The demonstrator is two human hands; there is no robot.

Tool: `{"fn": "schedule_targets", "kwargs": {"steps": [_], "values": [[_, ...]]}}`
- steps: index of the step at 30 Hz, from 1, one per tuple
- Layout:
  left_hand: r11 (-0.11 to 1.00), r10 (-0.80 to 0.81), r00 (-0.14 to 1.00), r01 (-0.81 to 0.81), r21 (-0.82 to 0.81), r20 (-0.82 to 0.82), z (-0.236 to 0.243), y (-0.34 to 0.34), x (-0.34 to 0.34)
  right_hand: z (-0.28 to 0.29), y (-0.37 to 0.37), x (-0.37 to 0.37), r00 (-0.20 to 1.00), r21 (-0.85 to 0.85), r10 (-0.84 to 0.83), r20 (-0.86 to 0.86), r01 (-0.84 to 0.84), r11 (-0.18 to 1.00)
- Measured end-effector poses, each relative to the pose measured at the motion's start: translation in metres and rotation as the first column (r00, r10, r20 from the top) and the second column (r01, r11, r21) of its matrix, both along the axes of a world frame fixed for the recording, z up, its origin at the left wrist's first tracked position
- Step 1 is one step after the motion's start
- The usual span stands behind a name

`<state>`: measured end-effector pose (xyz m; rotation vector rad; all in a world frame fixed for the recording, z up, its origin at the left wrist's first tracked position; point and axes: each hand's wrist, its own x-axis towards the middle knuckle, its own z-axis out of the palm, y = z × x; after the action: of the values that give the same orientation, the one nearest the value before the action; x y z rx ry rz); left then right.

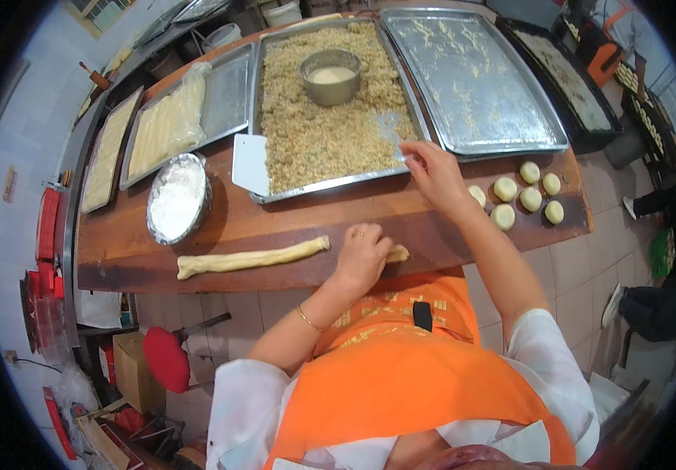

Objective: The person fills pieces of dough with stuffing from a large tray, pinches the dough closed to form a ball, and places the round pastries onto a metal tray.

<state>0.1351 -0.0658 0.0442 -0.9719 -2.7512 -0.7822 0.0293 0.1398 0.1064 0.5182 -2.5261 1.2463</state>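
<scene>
A long pale dough roll (253,258) lies along the near edge of the wooden table. Just past its right end, my left hand (362,254) is closed over a short dough piece (397,253), whose end sticks out on the right. My right hand (437,176) is at the near right corner of a metal tray of crumbly filling (330,145). Its fingers are bent together, and whatever they hold is too small to make out. Several round dough balls (504,188) sit right of that forearm. A white scraper (251,163) rests at the tray's near left corner.
A metal bowl (332,77) stands in the filling. A bowl of white flour (177,197) is left of the tray. Farther left are trays with dough strips (167,125). An oil-streaked metal tray (475,86) lies at the back right. Another person's legs (655,313) show far right.
</scene>
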Motion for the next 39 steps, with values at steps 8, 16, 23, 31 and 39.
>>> {"fn": "schedule_targets", "kwargs": {"steps": [8,16,23,31,39], "values": [[0.118,-0.641,0.5,-0.686,0.718,0.582,0.007,-0.029,-0.001,-0.038,-0.032,-0.192,0.998,0.485,-0.057,0.033,0.034,0.874],[-0.028,-0.646,0.575,-0.675,0.738,0.502,0.005,-0.063,-0.006,-0.054,-0.052,-0.196,0.953,0.503,-0.238,0.186,0.116,0.857],[-0.012,-0.631,0.56,-0.699,0.715,0.537,0.008,-0.067,0.002,-0.071,-0.089,-0.116,0.99,0.35,-0.019,0.141,-0.032,0.936],[-0.079,-0.664,0.558,-0.714,0.695,0.498,0.001,-0.077,0.021,-0.012,-0.102,-0.086,0.98,0.759,-0.004,0.198,-0.15,0.633],[-0.108,-0.68,0.522,-0.766,0.633,0.516,-0.001,-0.056,0.017,-0.063,-0.099,-0.127,0.968,0.612,0.209,0.143,-0.252,0.749]]}}
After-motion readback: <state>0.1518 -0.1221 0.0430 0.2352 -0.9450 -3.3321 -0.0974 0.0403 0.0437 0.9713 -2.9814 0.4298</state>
